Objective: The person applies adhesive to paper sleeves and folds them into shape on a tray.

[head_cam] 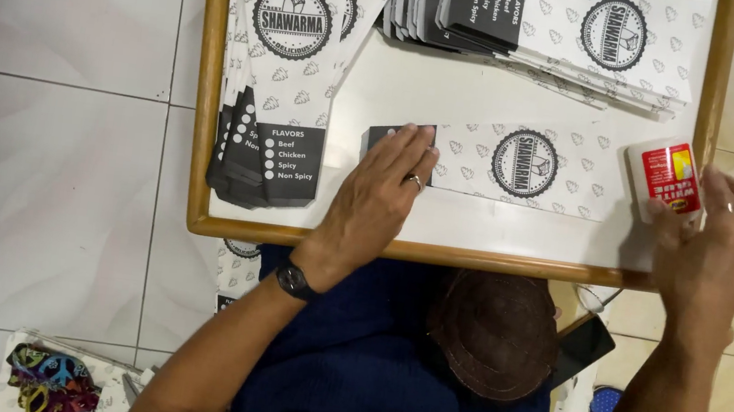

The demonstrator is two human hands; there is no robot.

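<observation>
The left hand (381, 184) lies flat, fingers spread, on the dark end of a paper sleeve (523, 165) lying crosswise at mid-desk (439, 230). Just off the sleeve's far end, the right hand (712, 237) grips a glue bottle (665, 177) — nearer than the left.

L hand (380, 194) lies flat, palm down, fingers together & extended fwd, ring on one finger, watch on wrist, forearm angled in from lower left; R hand (712, 244) raised w/ fingers curled in a grip, ring visible, forearm near-vertical.
</observation>
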